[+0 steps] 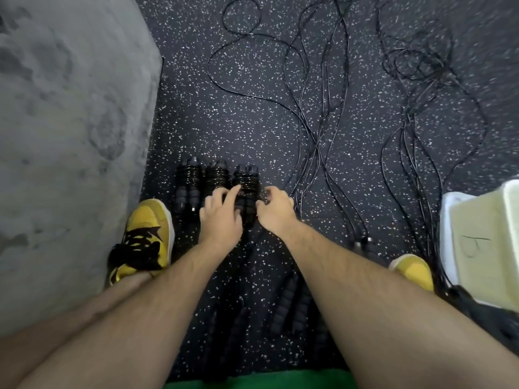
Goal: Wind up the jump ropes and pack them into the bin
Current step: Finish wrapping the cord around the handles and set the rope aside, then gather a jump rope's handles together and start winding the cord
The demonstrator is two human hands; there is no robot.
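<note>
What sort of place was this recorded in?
Probably a gym or home workout room: speckled rubber flooring, a grey rug, and loose jump ropes on the floor beside three wound ones.

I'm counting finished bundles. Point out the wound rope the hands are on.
The rightmost wound bundle of the three; left hand and right hand touch it. The other two lie untouched.

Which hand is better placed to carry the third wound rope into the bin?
Probably the right hand: it rests at the third wound rope, and the bin stands on that side. The left hand would cross over.
</note>
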